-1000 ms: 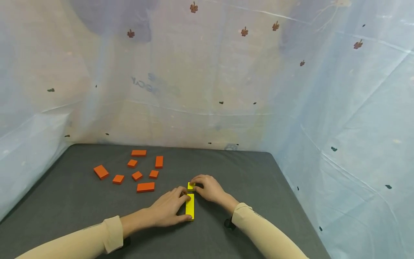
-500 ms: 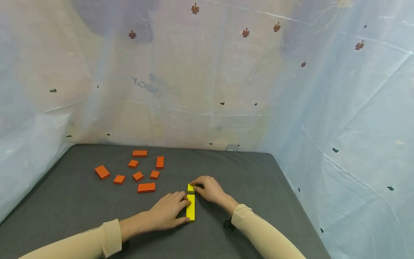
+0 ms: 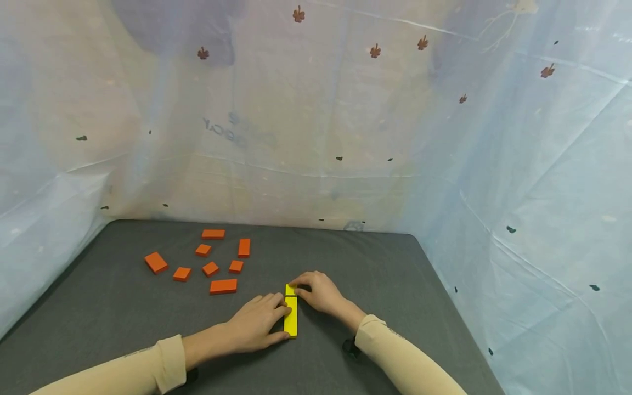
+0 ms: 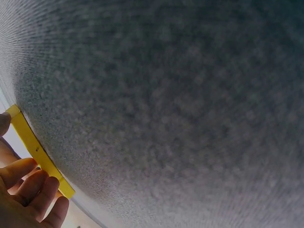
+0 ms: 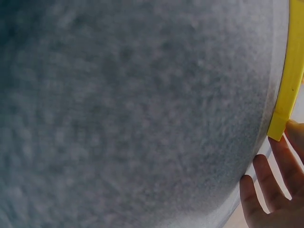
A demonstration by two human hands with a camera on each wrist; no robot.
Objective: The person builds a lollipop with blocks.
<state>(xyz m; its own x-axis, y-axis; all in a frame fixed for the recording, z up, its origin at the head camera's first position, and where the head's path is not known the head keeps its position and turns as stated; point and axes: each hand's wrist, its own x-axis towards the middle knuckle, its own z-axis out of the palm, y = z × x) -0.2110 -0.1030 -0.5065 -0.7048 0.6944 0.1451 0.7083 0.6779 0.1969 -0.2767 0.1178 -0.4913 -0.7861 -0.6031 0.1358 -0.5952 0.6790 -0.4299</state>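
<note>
Head view: the left hand [image 3: 254,325], fingers partly curled, grips the long yellow block [image 3: 292,325]; the right hand [image 3: 321,292] pinches the small yellow block [image 3: 289,291] at its far end.

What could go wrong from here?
1. The right hand pinches the small yellow block at the far end of the long yellow block; uneven pushing might skew their line.
2. The left hand grips the long yellow block from its left side; a slip could let it turn.
3. Lifting off forward and left, that hand might knock the nearest orange block.
</note>
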